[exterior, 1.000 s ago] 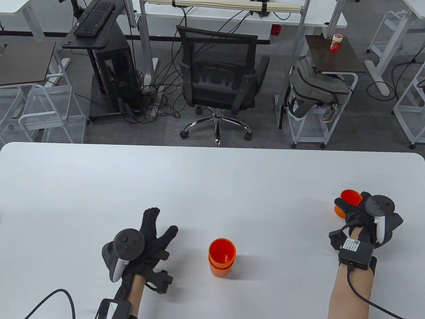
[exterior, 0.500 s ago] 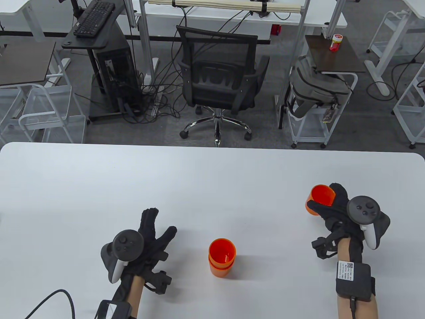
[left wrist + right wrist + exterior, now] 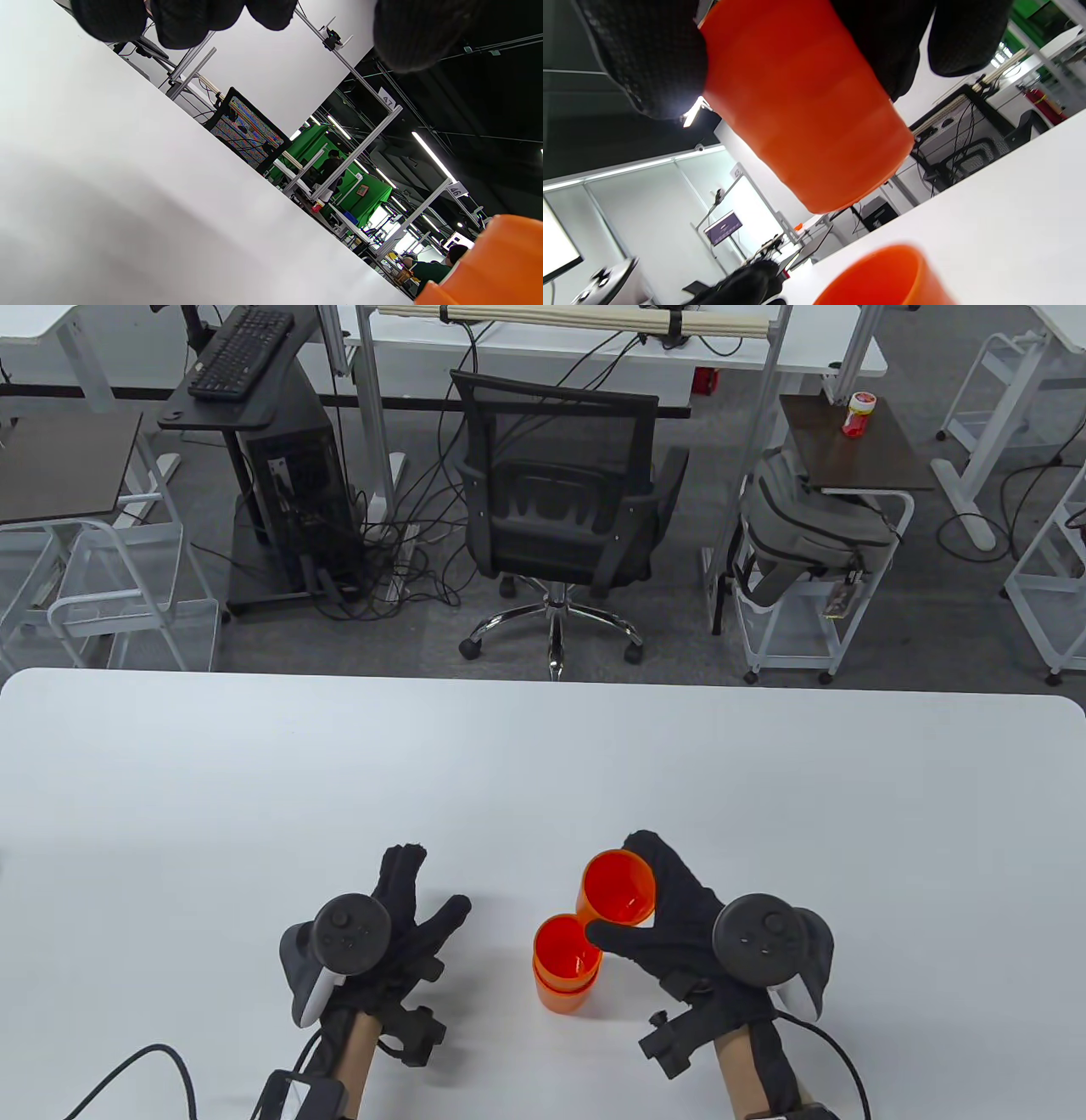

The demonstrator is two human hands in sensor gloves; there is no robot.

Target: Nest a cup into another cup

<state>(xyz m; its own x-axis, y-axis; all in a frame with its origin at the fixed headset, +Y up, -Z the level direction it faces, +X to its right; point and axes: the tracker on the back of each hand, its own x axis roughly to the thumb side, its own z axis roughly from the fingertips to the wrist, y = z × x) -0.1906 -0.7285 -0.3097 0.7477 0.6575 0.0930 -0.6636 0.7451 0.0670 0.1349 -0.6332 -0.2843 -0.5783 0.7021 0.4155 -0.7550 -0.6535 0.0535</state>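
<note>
Behind your white table (image 3: 543, 763) it's the usual lab clutter: an office chair (image 3: 564, 496), cables, a PC tower. None of that matters for what you're doing.

Progress-wise you're most of the way through, I'd say. Your right hand (image 3: 687, 925) has the loose orange cup (image 3: 618, 886) wrapped between thumb and fingers, lifted clear of the table, and it sits just beside and a little beyond the standing cup stack (image 3: 567, 963). The stack looks like one cup already sitting inside another, going by the double rim. From the right wrist view the held cup's base (image 3: 848, 186) hangs above the stack's rim (image 3: 882, 258), not inside it, so the actual nesting isn't done.

Orientation: the held cup is mouth up, base down, long axis close to vertical but tipped a bit, with the mouth leaning away from you. The stack stands upright on the table, mouth up.

What's left, as I read it: slide the cup toward you over the stack's mouth, straighten it, lower it in, let go.

Your left hand (image 3: 399, 933) is just left of the stack, fingers spread, gripping nothing, not touching the cups as far as I can tell.
</note>
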